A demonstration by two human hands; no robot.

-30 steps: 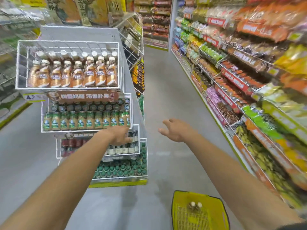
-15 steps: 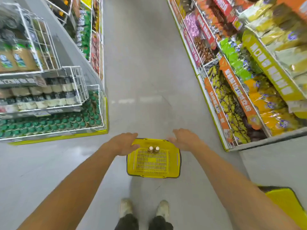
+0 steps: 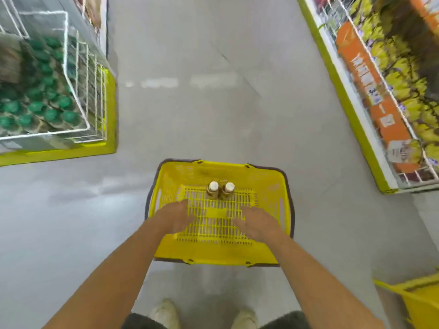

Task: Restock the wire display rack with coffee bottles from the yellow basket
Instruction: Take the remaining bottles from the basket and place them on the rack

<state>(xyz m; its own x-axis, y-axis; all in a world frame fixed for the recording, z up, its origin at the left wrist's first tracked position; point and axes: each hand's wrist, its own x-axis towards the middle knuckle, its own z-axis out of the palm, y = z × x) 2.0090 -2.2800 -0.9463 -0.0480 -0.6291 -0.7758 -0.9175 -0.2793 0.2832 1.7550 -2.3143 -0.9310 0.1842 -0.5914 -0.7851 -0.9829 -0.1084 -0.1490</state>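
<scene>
Overhead view of a shop aisle. The yellow basket stands on the grey floor at near centre, just beyond the person's shoes. Two coffee bottles with pale caps stand upright, side by side and touching or nearly so, on the far part of the basket's slatted bottom. The left hand and right hand hover inside the basket on the near side of the bottles, apart from them; the fingers of both are released, extended and grasping nothing, though blurred. The wire display rack is at far left, its lowest tier filled with green-capped bottles. A shelf of yellow packets lines the right side. A second yellow container sits at near right.
</scene>
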